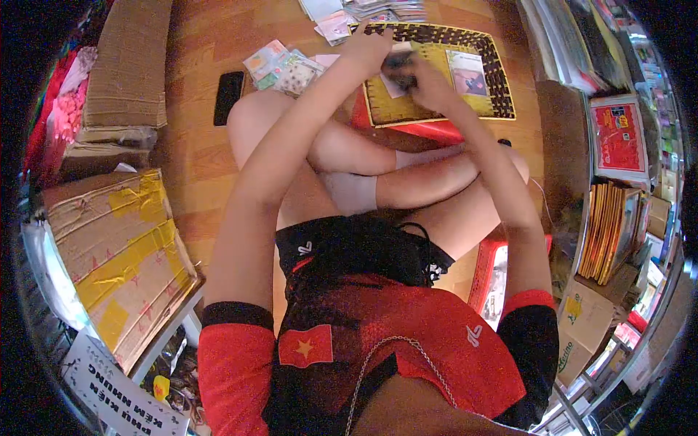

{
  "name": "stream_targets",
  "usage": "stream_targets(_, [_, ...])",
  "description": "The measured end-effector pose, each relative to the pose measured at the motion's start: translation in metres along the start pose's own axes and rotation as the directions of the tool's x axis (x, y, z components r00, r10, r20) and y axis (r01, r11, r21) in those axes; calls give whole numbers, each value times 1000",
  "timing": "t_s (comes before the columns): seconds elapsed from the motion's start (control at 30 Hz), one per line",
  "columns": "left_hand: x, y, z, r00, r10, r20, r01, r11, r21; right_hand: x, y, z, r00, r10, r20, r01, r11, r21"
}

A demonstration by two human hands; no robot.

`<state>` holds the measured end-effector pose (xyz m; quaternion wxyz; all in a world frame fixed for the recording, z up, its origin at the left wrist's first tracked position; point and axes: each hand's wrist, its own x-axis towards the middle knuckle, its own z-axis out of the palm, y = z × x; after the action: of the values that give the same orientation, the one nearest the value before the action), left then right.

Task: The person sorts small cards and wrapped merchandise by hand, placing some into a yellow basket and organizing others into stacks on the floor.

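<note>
My left hand point(367, 48) is over the left side of a shallow woven basket point(502, 80), with its fingertips blurred and partly hidden. Close to it, inside the basket, my right hand point(435, 86) is closed around a small dark object point(400, 64), too smeared by motion to name. A pale card or slip of paper point(392, 87) shows beneath that object. To the right of my right hand, a picture card point(467, 73) lies flat in the basket. The basket rests on something red point(436, 131) in front of my crossed legs.
Several small clear packets point(291, 71) lie on the wooden floor left of the basket, beside a dark phone point(229, 98). More stacked cards point(385, 10) sit beyond it. Cardboard boxes point(116, 254) stand on the left, and loaded shelves with orange-edged envelopes point(609, 232) on the right.
</note>
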<state>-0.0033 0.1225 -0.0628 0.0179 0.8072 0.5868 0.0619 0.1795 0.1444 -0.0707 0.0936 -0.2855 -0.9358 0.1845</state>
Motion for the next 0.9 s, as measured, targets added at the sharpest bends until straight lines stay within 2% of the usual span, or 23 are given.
stream_targets(0.07, [3, 3, 4, 998, -48, -31, 48, 999, -6, -10, -2, 0, 970, -177, 168, 173, 984, 36])
stream_targets(0.1, [3, 3, 3, 999, -26, -31, 26, 1000, 8, -10, 2, -7, 950, -272, 156, 248, 956, 155])
stream_targets(0.2, [2, 3, 0, 1000, -7, 3, 7, 1000, 30, 3, 20, -14, 985, -25, 171, 16, 999, 52])
stream_targets(0.23, [2, 4, 0, 1000, 0, -11, 1, 1000, 24, 9, 32, -3, 996, 85, 16, -86, 981, 172])
stream_targets(0.33, [1, 3, 0, 999, -1, -48, 1, 1000, 6, 15, 31, 15, 970, 61, -237, -40, 995, 91])
stream_targets(0.37, [0, 4, -1, 999, -10, -53, 10, 1000, -7, 9, 12, 13, 955, 31, -297, -18, 999, 46])
stream_targets(0.47, [3, 4, 2, 997, -43, -65, 43, 999, -4, -3, -6, 14, 998, 56, 9, -57, 993, 99])
stream_targets(0.5, [3, 5, 5, 997, -52, -65, 52, 999, 2, -4, -6, 6, 998, -55, -12, 56, 987, 152])
stream_targets(0.6, [5, 4, 4, 999, -43, 17, 43, 999, 4, 10, 30, 1, 1000, 7, -13, -6, 998, 57])
stream_targets(0.63, [5, 4, 5, 999, -50, -8, 50, 998, -24, 16, 38, 8, 990, 58, -129, -65, 997, -49])
stream_targets(0.7, [2, 5, 3, 999, -38, -13, 38, 999, -7, 15, 20, 8, 984, 125, -127, -131, 991, -35])
stream_targets(0.77, [1, 4, 1, 999, -46, -28, 46, 999, 12, 16, 11, 18, 975, 209, -82, -212, 977, -33])
stream_targets(0.87, [2, 6, 5, 997, -67, -37, 67, 998, 14, -2, 8, 10, 999, -7, -45, 10, 998, 62])
stream_targets(0.9, [4, 5, 7, 997, -66, -30, 66, 998, 2, 2, -5, -13, 993, 106, 45, -109, 992, 69])
